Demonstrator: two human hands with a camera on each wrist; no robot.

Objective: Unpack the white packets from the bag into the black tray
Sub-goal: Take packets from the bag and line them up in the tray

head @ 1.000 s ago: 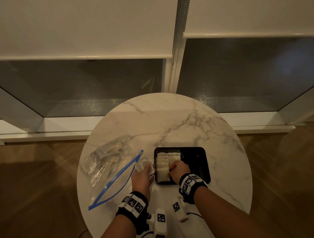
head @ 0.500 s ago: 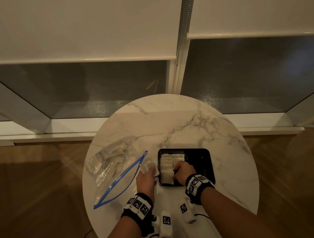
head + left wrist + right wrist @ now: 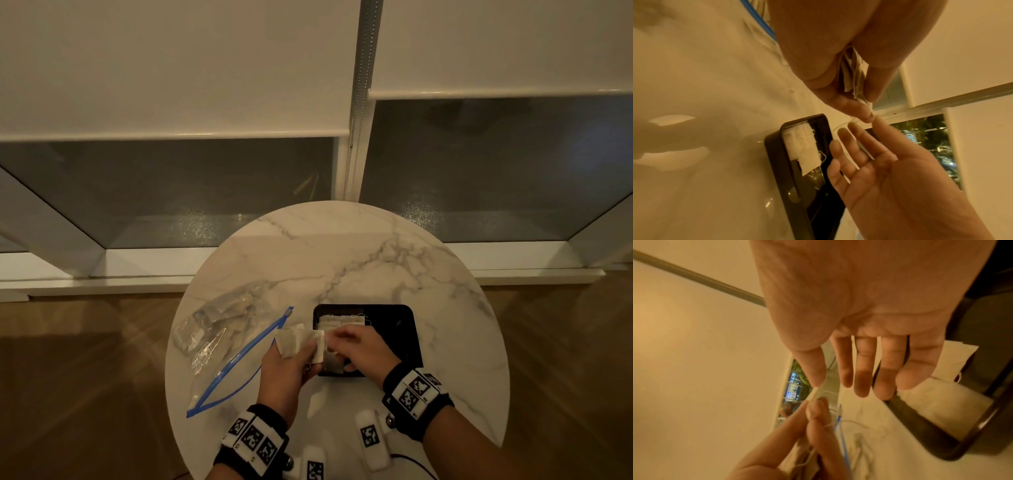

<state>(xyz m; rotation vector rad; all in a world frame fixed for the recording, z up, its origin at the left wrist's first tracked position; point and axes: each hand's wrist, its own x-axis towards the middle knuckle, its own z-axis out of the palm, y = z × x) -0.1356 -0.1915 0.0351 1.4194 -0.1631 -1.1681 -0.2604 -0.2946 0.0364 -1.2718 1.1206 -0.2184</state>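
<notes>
- Head view: the left hand (image 3: 286,368) holds a small bunch of white packets (image 3: 298,342) just over the left rim of the black tray (image 3: 409,337), which sits on the round marble counter (image 3: 359,260). The right hand (image 3: 359,347) hovers above the packets already laid in the tray's left part, reaching toward the bunch. The clear bag (image 3: 219,329) with its blue zip lies on the counter to the left, a few packets showing inside.
- Left wrist view: thumb and fingers (image 3: 851,105) pinch the bunch by its edge. The right hand's fingers are straight and spread, holding nothing, the forefinger tip close to the bunch.
- Right wrist view: the open right palm faces the pinched packets (image 3: 807,449), whose thin strings dangle.
- Advice: I judge the step a hand-over. Take one packet at a time, mind tangled strings, and lay it flat beside the row, filling the tray's bare right side.
</notes>
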